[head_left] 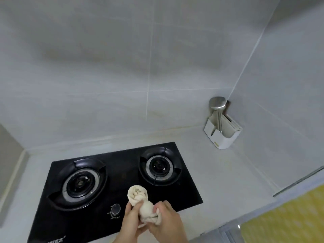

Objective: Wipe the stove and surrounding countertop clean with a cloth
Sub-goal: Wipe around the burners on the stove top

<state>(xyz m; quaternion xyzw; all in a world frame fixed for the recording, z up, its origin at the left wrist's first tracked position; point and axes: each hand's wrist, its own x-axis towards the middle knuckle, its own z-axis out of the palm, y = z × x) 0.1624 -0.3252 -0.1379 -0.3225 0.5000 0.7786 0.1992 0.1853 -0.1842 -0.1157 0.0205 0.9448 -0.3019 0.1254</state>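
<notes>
One cloth, twisted, gripped by both the left hand and the right hand, above the stove front edge. Stove: one knob, two burners. Beyond it, countertop; one white holder in the corner.

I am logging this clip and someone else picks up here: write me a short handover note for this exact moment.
Left hand and right hand both grip the rolled-up cream cloth, held above the front edge of the black two-burner gas stove.
The cloth is bunched, not spread flat on any surface.
Wiping looks not yet begun; cleaned areas cannot be told.
Left: wipe the stove glass, around the burners and knob, then the grey countertop up to the white utensil holder in the corner.
</notes>
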